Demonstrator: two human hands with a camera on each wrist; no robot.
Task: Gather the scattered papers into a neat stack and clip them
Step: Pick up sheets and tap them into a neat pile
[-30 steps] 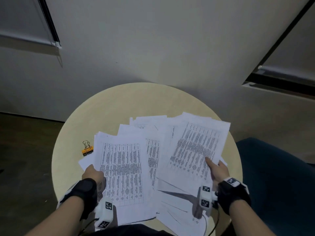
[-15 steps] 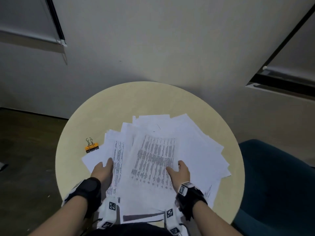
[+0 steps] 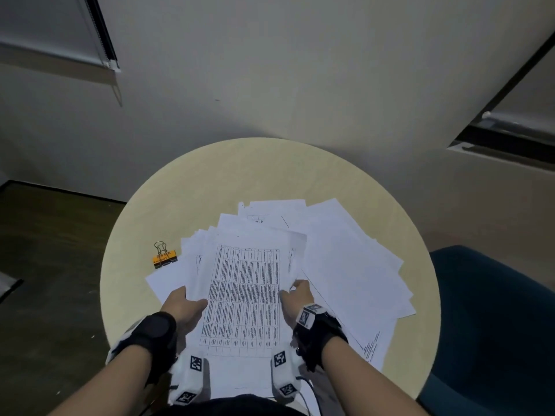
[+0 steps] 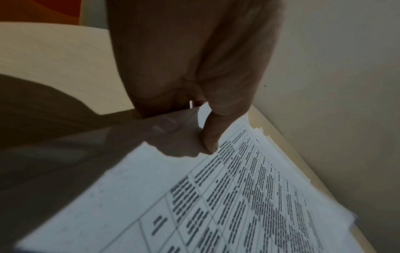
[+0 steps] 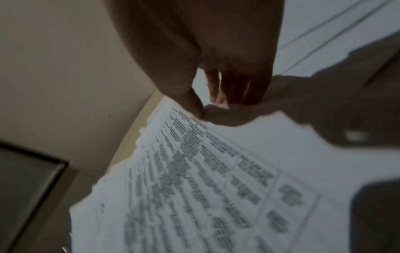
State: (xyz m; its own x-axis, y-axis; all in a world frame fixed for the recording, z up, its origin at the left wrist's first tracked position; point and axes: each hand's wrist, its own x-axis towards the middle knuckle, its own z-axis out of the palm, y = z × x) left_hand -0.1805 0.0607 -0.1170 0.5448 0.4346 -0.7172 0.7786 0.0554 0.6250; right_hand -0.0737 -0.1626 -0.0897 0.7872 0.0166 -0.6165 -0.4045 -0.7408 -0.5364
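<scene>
A bunch of white printed papers (image 3: pixel 243 295) lies in the middle of the round table, a table-printed sheet on top. My left hand (image 3: pixel 186 304) grips the bunch's left edge, thumb on top (image 4: pixel 210 137) and fingers underneath. My right hand (image 3: pixel 295 298) grips the right edge, thumb on the printed sheet (image 5: pixel 194 106) and fingers curled below. More loose white sheets (image 3: pixel 354 265) fan out to the right and behind. An orange binder clip (image 3: pixel 163 257) with wire handles lies on the table left of the papers, touched by neither hand.
The round beige table (image 3: pixel 210 181) stands against a pale wall. A dark teal chair seat (image 3: pixel 492 325) sits to the right. Dark floor (image 3: pixel 51 265) shows at the left. The table's far half is bare wood.
Both hands have moved inward from the spread sheets and now hold the two sides of a central bunch. The right-hand sheets were pulled toward the middle. The clip has not moved.
</scene>
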